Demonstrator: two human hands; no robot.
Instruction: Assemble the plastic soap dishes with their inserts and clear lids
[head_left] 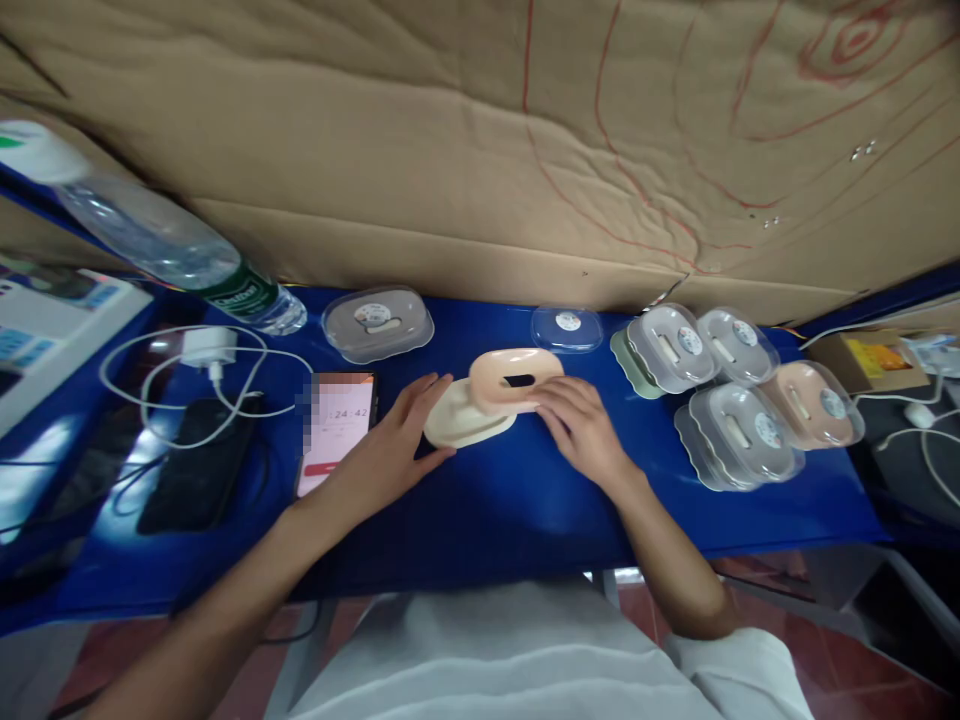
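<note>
My left hand (394, 440) lies on the blue table (487, 510) with its fingers stretched out and touching the left edge of a cream oval tray (459, 418). My right hand (581, 425) has its fingers curled on the right side of a peach soap-dish part (516, 378) with a dark slot, which rests tilted on the cream tray. A small clear lid (567, 328) with a round sticker lies just behind them.
To the right stands a cluster of several lidded soap boxes (739, 405). A grey lidded box (377, 322), a phone (335, 430) with a lit screen, a white charger with cable (210, 350) and a lying water bottle (172, 245) are at the left. Cardboard (525, 150) lines the back.
</note>
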